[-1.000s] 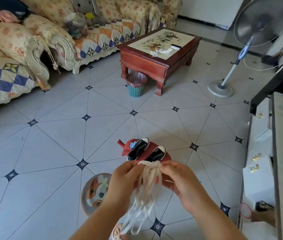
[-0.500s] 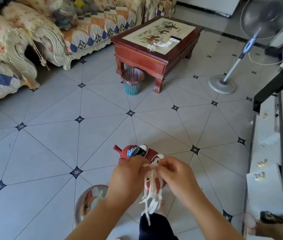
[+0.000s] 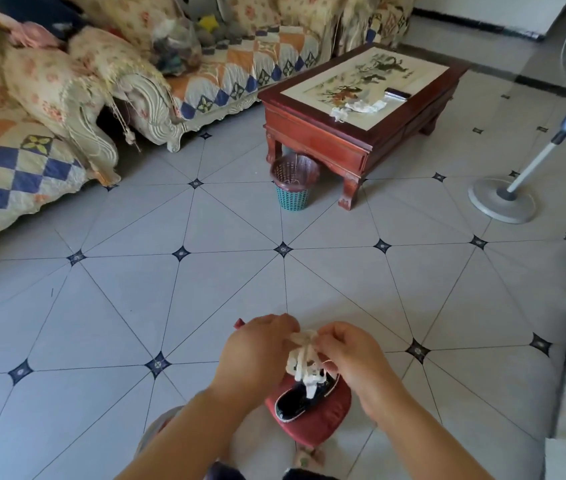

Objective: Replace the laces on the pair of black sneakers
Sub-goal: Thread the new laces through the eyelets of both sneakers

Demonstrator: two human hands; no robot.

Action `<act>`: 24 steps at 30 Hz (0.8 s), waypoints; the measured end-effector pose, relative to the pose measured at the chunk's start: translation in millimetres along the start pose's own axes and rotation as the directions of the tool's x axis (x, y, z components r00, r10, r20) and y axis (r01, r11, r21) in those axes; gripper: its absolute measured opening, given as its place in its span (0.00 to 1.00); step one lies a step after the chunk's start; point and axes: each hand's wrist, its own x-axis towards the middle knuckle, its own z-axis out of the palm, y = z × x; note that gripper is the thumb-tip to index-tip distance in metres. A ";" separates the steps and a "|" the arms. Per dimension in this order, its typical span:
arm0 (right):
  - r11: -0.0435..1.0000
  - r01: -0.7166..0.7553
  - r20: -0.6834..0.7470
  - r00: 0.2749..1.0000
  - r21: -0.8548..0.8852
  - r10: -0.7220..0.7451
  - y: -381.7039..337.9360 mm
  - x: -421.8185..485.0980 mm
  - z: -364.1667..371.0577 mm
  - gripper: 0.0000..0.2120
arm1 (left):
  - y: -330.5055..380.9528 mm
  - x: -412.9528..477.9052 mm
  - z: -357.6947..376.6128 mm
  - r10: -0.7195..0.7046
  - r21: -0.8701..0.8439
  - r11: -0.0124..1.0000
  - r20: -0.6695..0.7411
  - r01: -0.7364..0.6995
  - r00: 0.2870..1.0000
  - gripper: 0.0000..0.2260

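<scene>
Fingers [image 3: 286, 327] of the left hand [image 3: 260, 344] and fingers [image 3: 330, 332] of the right hand [image 3: 349, 355] are curled and pinched on the top of a bundle of white laces [image 3: 304, 362], held in the near centre. The bundle hangs loose, not threaded. Just beyond and below it, one black sneaker [image 3: 300, 398] is seen lying on a red cushion [image 3: 323, 415] on the tiled floor [image 3: 205, 306]. The second sneaker is not visible. Whether the eyelets are bare cannot be told. The work is judged to be at an early stage, with lacing of both shoes outstanding. No brand, label or legible writing is found; the far coffee table [image 3: 343, 140] shows only a picture.
</scene>
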 end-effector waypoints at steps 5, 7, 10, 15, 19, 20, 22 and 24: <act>0.936 -0.088 0.084 0.995 0.341 0.063 -10.3 23.7 -22.7 0.07 | 3.2 34.6 2.2 -0.445 -0.773 0.506 0.145 0.382 0.884 0.11; 0.888 -0.130 0.135 0.988 0.442 0.077 -12.3 27.8 -25.8 0.06 | 8.0 38.2 2.5 -0.354 -0.902 0.080 0.372 0.424 0.858 0.10; 0.826 -0.170 0.178 0.980 0.537 0.086 -15.6 33.6 -27.9 0.07 | 19.6 43.5 0.2 -0.189 -0.854 -0.212 0.513 0.475 0.837 0.11; 0.819 -0.133 0.152 0.987 0.558 0.056 -21.3 47.5 -35.5 0.09 | 26.0 69.1 -1.1 -0.180 -0.905 0.081 0.399 0.418 0.899 0.09; 0.870 -0.063 0.099 0.995 0.489 0.016 -30.3 61.1 -40.3 0.07 | 23.4 91.8 -8.2 -0.059 -0.884 0.307 0.353 0.353 0.934 0.10; 0.888 -0.037 0.065 0.998 0.459 0.008 -32.5 66.4 -41.6 0.06 | 19.8 99.1 -10.3 -0.020 -0.862 0.355 0.379 0.361 0.925 0.10; 0.928 0.049 -0.040 0.999 0.369 -0.037 -37.3 79.2 -44.2 0.07 | 8.4 116.1 -15.4 0.060 -0.794 0.485 0.448 0.367 0.892 0.09; 0.965 0.137 -0.156 0.982 0.225 -0.103 -43.2 94.0 -45.5 0.13 | -9.9 140.4 -18.7 0.152 -0.726 0.608 0.504 0.321 0.850 0.07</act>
